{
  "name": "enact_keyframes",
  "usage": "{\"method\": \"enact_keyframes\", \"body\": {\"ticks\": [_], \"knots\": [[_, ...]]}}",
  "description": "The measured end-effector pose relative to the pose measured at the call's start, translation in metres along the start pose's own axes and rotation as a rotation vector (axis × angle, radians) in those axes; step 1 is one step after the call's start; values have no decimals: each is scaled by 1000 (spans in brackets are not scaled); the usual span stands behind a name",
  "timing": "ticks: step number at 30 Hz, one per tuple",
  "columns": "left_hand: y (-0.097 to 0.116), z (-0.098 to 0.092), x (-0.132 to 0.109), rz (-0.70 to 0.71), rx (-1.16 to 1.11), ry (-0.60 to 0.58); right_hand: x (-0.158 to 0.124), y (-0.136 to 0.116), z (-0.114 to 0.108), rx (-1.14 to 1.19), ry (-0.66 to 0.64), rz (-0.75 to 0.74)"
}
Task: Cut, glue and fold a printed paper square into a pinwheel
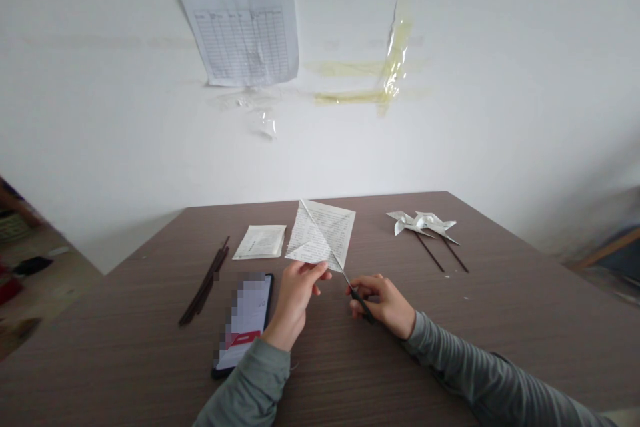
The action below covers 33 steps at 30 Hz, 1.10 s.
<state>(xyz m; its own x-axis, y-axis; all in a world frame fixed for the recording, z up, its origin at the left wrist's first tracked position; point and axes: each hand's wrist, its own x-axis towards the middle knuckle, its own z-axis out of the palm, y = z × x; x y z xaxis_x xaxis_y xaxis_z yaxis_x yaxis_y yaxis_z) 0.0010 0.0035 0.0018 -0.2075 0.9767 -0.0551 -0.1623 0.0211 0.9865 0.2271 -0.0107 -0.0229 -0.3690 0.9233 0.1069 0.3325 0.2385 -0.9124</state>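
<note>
My left hand (pixel 299 293) pinches the lower edge of a square sheet of printed paper (pixel 333 223), held up above the table with a corner pointing away. A diagonal crease runs across the sheet. In my right hand (pixel 384 303) is a pair of scissors (pixel 361 303) with dark handles. Their thin blades reach the sheet's lower corner, in line with the crease; how far they have cut in I cannot tell. Right of the sheet lie two paper pinwheels (pixel 425 221) on dark sticks. A stack of printed paper squares (pixel 261 241) rests to its left.
Several dark brown sticks (pixel 205 283) lie in a bundle at the left of the brown table (pixel 500 347). A phone (pixel 243 323) lies beside my left forearm. Behind the table stands a white wall with a taped sheet (pixel 245 40) and yellowed tape (pixel 395 60).
</note>
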Motion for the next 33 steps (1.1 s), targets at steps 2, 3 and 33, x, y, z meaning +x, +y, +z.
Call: {"method": "enact_keyframes", "body": {"ticks": [2,3,33], "knots": [[0,0,-1,-4,-2,-3,0,-1,0,-17,5,-7],[1,0,-1,-7,-2,-5,0,-1,-1,-25,4,-6],[9,4,-6,-48,40,-5,3,6,1,-54,5,3]]}}
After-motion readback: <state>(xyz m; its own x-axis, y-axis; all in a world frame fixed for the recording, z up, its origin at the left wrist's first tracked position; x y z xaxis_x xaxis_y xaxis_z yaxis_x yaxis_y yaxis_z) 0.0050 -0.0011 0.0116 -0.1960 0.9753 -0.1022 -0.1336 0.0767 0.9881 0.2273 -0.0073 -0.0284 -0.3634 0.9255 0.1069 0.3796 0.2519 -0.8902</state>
